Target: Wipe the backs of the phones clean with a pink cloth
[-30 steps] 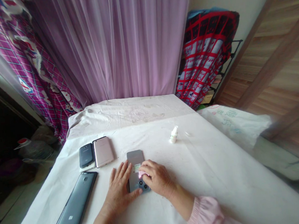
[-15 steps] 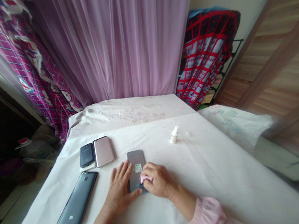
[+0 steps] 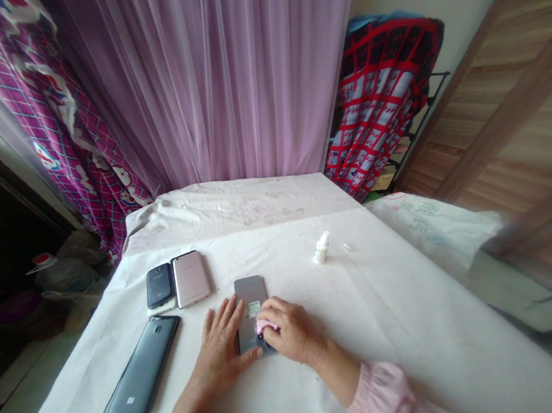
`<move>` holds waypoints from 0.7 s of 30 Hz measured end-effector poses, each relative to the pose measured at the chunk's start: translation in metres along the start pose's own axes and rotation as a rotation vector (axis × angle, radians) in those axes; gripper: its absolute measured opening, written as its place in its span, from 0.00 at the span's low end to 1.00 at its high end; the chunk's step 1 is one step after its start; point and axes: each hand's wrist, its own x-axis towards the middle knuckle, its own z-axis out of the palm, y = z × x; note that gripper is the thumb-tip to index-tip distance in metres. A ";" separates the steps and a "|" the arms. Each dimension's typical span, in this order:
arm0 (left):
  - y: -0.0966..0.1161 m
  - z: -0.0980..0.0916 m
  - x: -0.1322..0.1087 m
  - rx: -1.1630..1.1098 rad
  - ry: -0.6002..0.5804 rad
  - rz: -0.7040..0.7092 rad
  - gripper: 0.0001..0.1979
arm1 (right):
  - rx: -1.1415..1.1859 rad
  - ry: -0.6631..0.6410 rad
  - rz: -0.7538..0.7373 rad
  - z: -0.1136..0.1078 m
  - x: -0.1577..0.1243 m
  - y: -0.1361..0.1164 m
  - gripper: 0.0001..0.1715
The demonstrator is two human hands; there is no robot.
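Observation:
A grey phone [image 3: 249, 291] with a small label lies face down on the white cloth in front of me. My left hand [image 3: 224, 355] rests along its left edge, fingers spread, with the thumb at the bottom edge. Over the lower right part of the phone, my right hand [image 3: 289, 331] is closed round a pink cloth [image 3: 265, 326], which presses on the phone's back. The phone's lower right corner is partly hidden by this hand.
Left on the table [image 3: 368, 328] lie a long dark phone [image 3: 143, 371], a small dark phone [image 3: 159, 286] and a rose-coloured phone [image 3: 191, 278]. A white spray bottle [image 3: 320, 248] stands beyond my right hand, a small clear piece [image 3: 348, 247] beside it.
My right hand has shifted slightly up and to the left with the pink cloth. My left hand and the grey phone have stayed in place.

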 end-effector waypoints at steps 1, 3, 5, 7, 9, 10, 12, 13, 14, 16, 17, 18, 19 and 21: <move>0.000 0.000 0.000 -0.001 -0.003 0.001 0.45 | -0.001 0.008 0.002 0.001 0.000 0.001 0.14; 0.000 -0.001 0.000 -0.002 -0.009 0.001 0.44 | -0.009 0.020 0.007 0.003 0.001 0.002 0.15; 0.000 -0.001 0.000 0.001 -0.013 -0.001 0.44 | -0.016 0.032 0.009 0.005 0.002 0.004 0.16; 0.000 -0.001 0.000 0.007 -0.009 0.001 0.45 | -0.021 0.045 0.014 0.006 0.002 0.005 0.17; -0.001 0.000 0.000 0.013 0.003 0.005 0.45 | -0.021 0.057 0.024 0.007 0.003 0.006 0.17; -0.001 0.000 0.000 0.014 0.007 0.006 0.45 | -0.018 0.062 0.029 0.007 0.003 0.005 0.18; -0.001 0.001 0.000 0.015 0.009 0.007 0.45 | 0.001 0.063 0.033 0.006 0.004 0.005 0.18; -0.001 0.001 0.000 0.013 0.006 0.007 0.45 | 0.016 0.063 0.033 0.006 0.004 0.004 0.18; -0.001 0.000 0.000 0.011 -0.001 0.007 0.45 | 0.032 0.063 0.032 0.006 0.004 0.004 0.18; -0.001 0.000 0.000 0.008 -0.015 0.004 0.45 | 0.060 0.063 0.037 0.004 0.003 0.003 0.17; -0.001 0.000 0.000 0.007 -0.020 0.003 0.45 | 0.071 0.062 0.040 0.003 0.003 0.003 0.16; -0.001 0.000 0.000 0.008 -0.020 0.001 0.45 | 0.080 0.061 0.044 0.003 0.003 0.002 0.16; -0.001 0.000 0.000 0.009 -0.017 0.001 0.45 | 0.090 0.056 0.044 0.002 0.002 0.002 0.15; -0.001 0.000 0.000 0.010 -0.005 0.004 0.44 | 0.116 0.039 0.037 0.001 0.001 0.002 0.13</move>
